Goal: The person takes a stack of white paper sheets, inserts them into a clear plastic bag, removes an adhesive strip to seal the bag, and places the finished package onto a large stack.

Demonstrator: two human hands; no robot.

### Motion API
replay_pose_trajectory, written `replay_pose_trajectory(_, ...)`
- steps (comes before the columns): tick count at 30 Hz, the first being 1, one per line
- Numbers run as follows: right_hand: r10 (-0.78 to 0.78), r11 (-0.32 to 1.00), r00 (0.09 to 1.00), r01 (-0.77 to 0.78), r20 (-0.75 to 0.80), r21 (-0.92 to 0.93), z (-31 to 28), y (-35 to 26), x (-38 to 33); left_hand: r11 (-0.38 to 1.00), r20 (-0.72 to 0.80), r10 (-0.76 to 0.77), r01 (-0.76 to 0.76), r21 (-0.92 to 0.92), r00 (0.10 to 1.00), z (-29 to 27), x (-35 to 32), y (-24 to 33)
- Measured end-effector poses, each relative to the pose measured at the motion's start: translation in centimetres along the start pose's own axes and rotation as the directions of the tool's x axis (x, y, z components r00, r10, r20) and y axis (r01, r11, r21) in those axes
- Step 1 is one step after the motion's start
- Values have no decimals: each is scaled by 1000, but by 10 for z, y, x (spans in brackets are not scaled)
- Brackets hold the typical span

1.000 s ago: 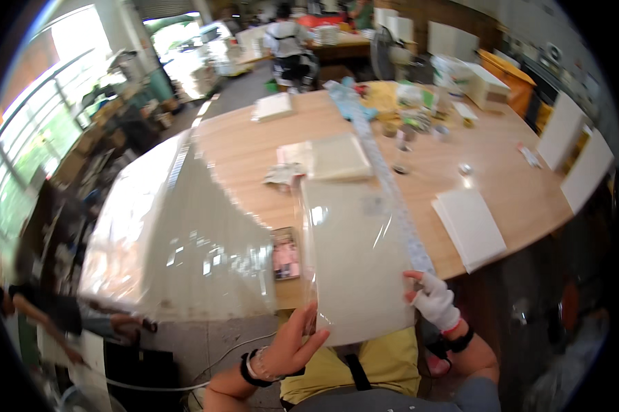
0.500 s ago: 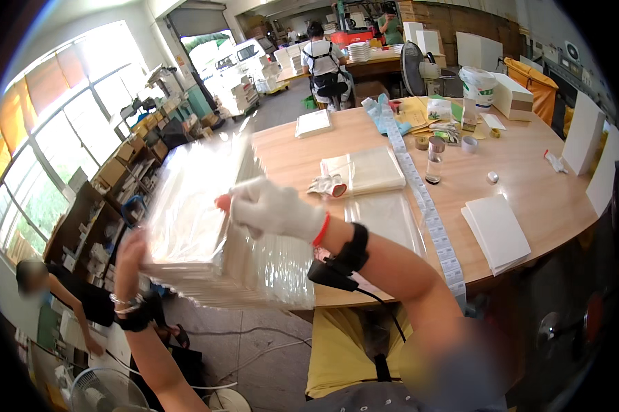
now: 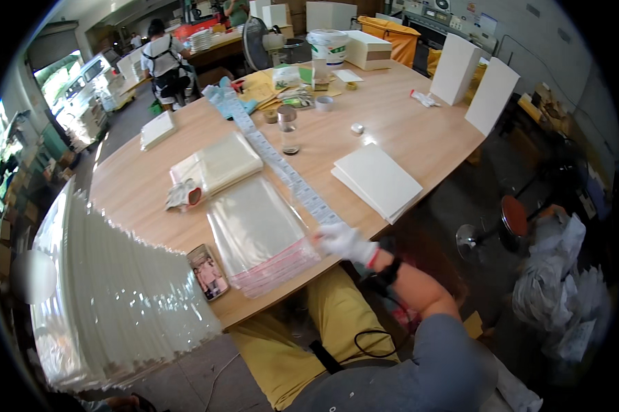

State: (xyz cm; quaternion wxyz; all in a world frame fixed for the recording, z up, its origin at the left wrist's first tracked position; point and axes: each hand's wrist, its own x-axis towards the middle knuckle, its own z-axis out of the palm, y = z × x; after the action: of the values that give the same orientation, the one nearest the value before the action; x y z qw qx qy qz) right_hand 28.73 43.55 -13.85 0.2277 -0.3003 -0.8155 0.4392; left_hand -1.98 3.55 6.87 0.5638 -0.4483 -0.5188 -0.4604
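My right hand (image 3: 344, 242), in a white glove with a red cuff, is at the near end of a long strip of printed labels (image 3: 282, 168) by the table's front edge. Its fingers point left and are smeared, so their grip does not show. Left of it lie clear plastic bags (image 3: 254, 213) with pink-edged flaps. A phone (image 3: 207, 272) rests between these bags and a tall stack of plastic-wrapped white packs (image 3: 124, 288) at the table's left corner. My left hand is out of view.
More clear bags (image 3: 217, 165) lie behind, with a spare glove (image 3: 184, 195) on them. White boards (image 3: 378, 180) sit to the right. A glass bottle (image 3: 289, 130), tape roll (image 3: 324, 103) and white bucket (image 3: 327, 48) stand farther back. A person (image 3: 165, 65) sits beyond the table.
My right hand has left the wrapped stack and moved right to the label strip. My left hand has gone out of view. The view has swung right.
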Motion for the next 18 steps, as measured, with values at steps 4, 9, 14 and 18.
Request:
replay_pose_trajectory(4, 414, 829, 610, -559, -676, 4, -98, 122, -44, 673, 823, -126, 657, -339, 554, -48, -78, 29)
replay_pose_trajectory(9, 702, 688, 352, -112, -619, 717, -161, 199, -56, 684, 945, -265, 728, 44, 191, 33, -156, 79)
replay_pose_trajectory(14, 734, 679, 296, -298, -611, 671, -171, 222, -46, 499, 982, -185, 865, 54, 46, 136, -180, 108)
replay_pose_trajectory(18, 659, 750, 250, -145, -709, 646, -170, 198, -35, 705, 980, -112, 708, -37, 163, 213, -233, 95)
